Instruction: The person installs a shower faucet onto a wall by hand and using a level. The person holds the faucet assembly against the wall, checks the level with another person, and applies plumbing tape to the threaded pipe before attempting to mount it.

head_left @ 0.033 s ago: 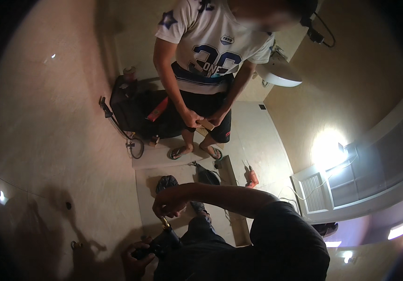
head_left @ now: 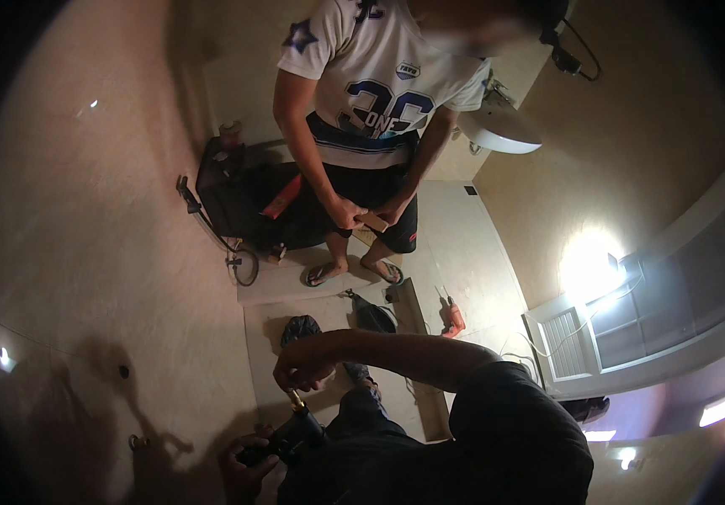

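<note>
My left hand (head_left: 249, 461), low in the picture, is closed round a black tubular fitting (head_left: 299, 433). A short brass-coloured threaded end (head_left: 297, 399) sticks up out of that fitting. Reaching across from the right, my right hand (head_left: 303, 364) has its fingers bent and pinched at the tip of the brass end. Shadow hides part of the left fingers and the lower body of the fitting. Facing me, another person in a white shirt holds a small tan block (head_left: 372, 221) in both hands.
An orange drill (head_left: 453, 320) lies on the floor to the right, near a dark pouch (head_left: 372, 316). A black hand shower with hose (head_left: 198, 210) hangs at the left wall. A white basin (head_left: 501, 130) and a bright lamp (head_left: 594, 269) stand right. A capped pipe outlet (head_left: 137, 441) shows lower left.
</note>
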A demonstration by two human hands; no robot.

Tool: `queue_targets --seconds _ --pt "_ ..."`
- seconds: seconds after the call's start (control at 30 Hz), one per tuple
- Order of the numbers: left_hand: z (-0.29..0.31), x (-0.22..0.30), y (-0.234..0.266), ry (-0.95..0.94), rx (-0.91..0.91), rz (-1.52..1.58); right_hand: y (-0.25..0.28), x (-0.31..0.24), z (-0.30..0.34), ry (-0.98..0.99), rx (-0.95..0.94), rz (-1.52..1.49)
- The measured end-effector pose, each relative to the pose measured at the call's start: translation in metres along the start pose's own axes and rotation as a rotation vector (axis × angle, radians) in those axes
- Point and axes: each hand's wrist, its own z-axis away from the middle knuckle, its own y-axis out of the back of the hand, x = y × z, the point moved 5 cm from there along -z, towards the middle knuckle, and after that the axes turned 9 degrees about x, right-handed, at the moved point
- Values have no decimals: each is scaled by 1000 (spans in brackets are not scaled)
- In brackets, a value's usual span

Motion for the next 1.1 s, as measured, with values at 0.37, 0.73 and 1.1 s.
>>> queue_targets --seconds 0.37,0.73,1.1 --pt "-149 -61 51 9 -85 272 20 88 -85 -210 487 -495" --pt "-251 7 50 265 -233 447 50 91 -93 -137 699 -858" --pt "-249 48 18 76 -2 894 84 28 -52 -74 814 -921"
